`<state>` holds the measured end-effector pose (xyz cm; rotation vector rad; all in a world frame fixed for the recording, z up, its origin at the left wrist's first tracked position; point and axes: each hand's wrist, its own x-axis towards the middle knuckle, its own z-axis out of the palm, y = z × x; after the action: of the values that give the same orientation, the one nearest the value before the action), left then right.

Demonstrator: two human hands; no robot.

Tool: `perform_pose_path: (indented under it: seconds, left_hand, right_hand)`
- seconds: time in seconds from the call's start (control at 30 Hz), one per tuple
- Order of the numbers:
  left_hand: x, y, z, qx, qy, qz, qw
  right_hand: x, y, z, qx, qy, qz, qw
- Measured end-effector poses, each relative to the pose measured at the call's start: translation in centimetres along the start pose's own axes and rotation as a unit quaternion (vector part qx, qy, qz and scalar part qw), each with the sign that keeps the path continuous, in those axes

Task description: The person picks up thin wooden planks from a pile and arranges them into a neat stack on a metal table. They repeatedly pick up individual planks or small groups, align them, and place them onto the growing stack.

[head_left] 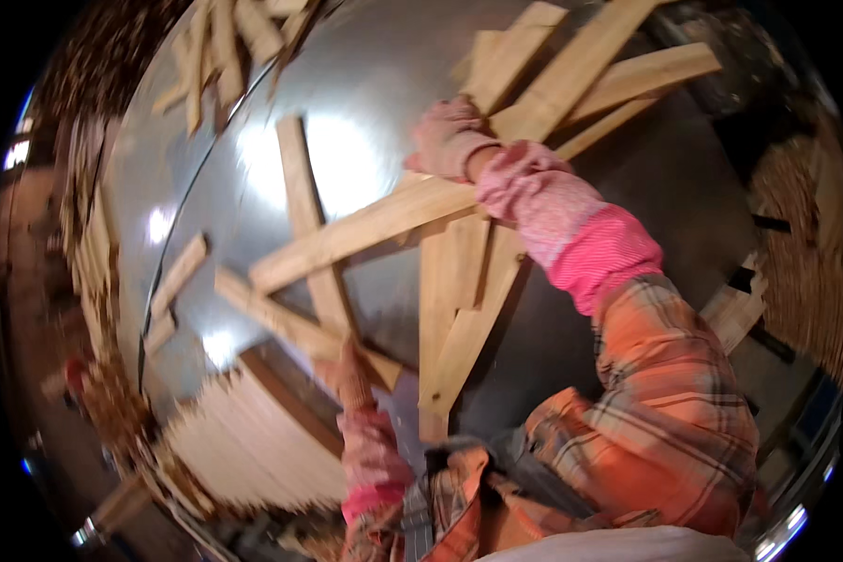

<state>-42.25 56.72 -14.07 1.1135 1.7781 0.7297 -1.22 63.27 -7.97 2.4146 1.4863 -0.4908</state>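
Observation:
Several pale wooden boards lie crossed over a shiny metal tabletop. My right hand (450, 140), in a pinkish glove and pink sleeve, reaches far forward and is closed at the far end of a long board (361, 234). That board slants down to the left across an upright one (302, 183). Low in the middle, my left hand (345, 373) is closed on a narrow board (276, 314), whose end sticks out past it. Some fingers of both hands are hidden or blurred. Between my arms, shorter boards (454, 290) point toward me.
A fan of boards (590, 66) spreads beyond my right hand. More wood pieces (225, 47) lie at the far left, near a dark cable (187, 201) crossing the metal tabletop (384, 75). Stacked thin strips stand at lower left (244, 445) and right (801, 253).

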Motion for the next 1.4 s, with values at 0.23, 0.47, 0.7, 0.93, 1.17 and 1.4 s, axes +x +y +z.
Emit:
perform_pose_path:
  seconds: [0.23,0.47,0.7,0.93,1.17,1.4]
  left_hand:
    - [1.0,-3.8,-4.4,0.278,0.035,0.046,0.959]
    - [-2.5,-3.4,-0.6,0.271,-0.095,0.117,0.951]
    - [-3.5,-3.4,-9.0,0.064,-0.193,0.012,0.979]
    - [-7.5,-1.1,-19.9,-0.456,-0.255,-0.161,0.837]
    - [-4.8,-10.0,-25.3,-0.171,-0.217,-0.066,0.959]
    - [-2.6,-10.3,-26.9,0.324,-0.021,0.309,0.894]
  right_hand:
    - [-13.7,-5.4,7.1,0.036,-0.027,-0.155,0.987]
    - [-24.0,-12.5,10.3,0.188,0.065,-0.108,0.974]
    - [-20.8,-14.5,9.6,0.473,0.071,0.000,0.878]
    - [-16.6,-26.0,8.0,0.304,0.058,0.122,0.943]
    - [-25.8,-33.1,11.9,0.496,-0.031,0.051,0.866]
    - [-37.8,-39.1,17.7,0.317,-0.328,-0.221,0.862]
